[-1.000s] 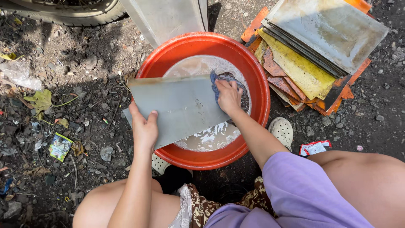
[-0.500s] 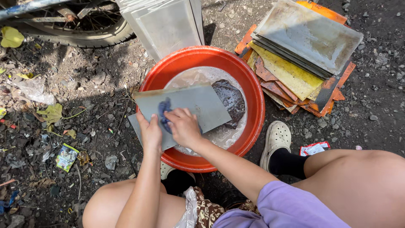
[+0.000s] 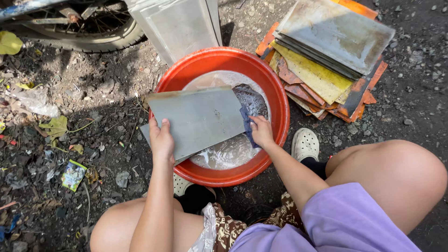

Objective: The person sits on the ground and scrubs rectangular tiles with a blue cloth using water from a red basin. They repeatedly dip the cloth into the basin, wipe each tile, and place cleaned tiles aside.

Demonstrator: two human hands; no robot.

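The left hand sits a little left of centre, its forearm running up from about 6 o'clock, bare and nearly vertical. The fingers are curled closed in a clamping grip, thumb on top with its nail pointing toward 12 o'clock, wrist straight.

The right hand lies just right of centre, at 3 o'clock from the left hand and well apart from it. Its forearm comes in from 5 o'clock, angled toward 11 o'clock, emerging from a purple short sleeve. The knuckles face up, the fingers bent down and bunched shut, the wrist slightly flexed.

Both bare knees are spread wide, one at 7 o'clock, the other at 4 o'clock.
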